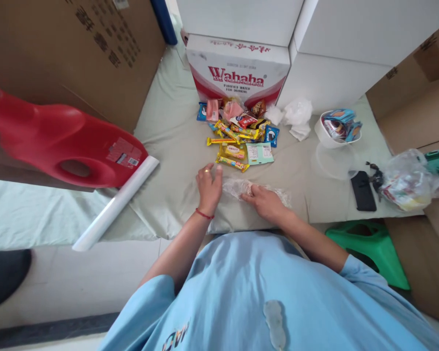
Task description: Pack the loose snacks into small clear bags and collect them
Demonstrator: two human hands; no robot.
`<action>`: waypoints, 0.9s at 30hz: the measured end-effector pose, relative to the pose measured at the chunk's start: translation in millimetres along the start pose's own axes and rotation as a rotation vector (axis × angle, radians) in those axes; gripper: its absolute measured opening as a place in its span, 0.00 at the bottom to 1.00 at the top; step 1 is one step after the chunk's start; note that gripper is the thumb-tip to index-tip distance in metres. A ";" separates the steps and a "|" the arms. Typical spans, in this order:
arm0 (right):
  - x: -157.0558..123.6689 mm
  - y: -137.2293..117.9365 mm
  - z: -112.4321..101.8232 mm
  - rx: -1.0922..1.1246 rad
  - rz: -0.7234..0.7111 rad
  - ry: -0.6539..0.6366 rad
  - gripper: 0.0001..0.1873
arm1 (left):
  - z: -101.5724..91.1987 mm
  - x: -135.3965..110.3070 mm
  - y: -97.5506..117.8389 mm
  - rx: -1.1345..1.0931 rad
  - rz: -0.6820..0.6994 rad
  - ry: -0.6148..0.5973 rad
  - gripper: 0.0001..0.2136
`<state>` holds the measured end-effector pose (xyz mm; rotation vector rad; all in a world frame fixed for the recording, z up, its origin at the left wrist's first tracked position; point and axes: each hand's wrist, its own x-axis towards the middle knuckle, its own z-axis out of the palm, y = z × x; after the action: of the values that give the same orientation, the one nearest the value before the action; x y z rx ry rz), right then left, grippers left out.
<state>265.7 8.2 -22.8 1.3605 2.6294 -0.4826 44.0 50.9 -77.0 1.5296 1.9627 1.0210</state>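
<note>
A crumpled clear plastic bag [237, 187] lies on the cloth near the front edge. My right hand [266, 203] is closed on its middle, fingers pointing left, and part of the bag is hidden beneath the hand. At the bag's left end rests my left hand [209, 188], its thumb and fingers apart with nothing visible between them. Just beyond both hands is a pile of wrapped snacks: yellow snack sticks [231, 163], a pale green packet [260, 153], a blue packet [271, 136] and a red packet [243, 120].
Behind the snacks stands a Wahaha carton [237, 73]. At right are a white bowl of packets [329, 139], a clear lid [332, 161], a black phone [363, 191] and a bulging plastic bag [408, 183]. A red jug [69, 141] and a plastic film roll [117, 204] lie left.
</note>
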 end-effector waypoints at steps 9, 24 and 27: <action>-35.6 16.2 32.5 0.245 -0.051 0.222 0.32 | -6.6 -17.7 18.0 0.159 0.127 -0.302 0.07; -71.9 30.4 49.2 0.547 0.105 0.582 0.17 | 25.0 -83.0 82.0 0.320 0.601 -0.603 0.23; -79.4 44.4 50.4 0.408 0.444 0.728 0.17 | 24.9 -90.0 73.6 0.437 0.699 -0.615 0.26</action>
<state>346.8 -46.2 -58.4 2.5901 2.6498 -0.5541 133.6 -19.9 -43.8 2.4957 1.2685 0.2433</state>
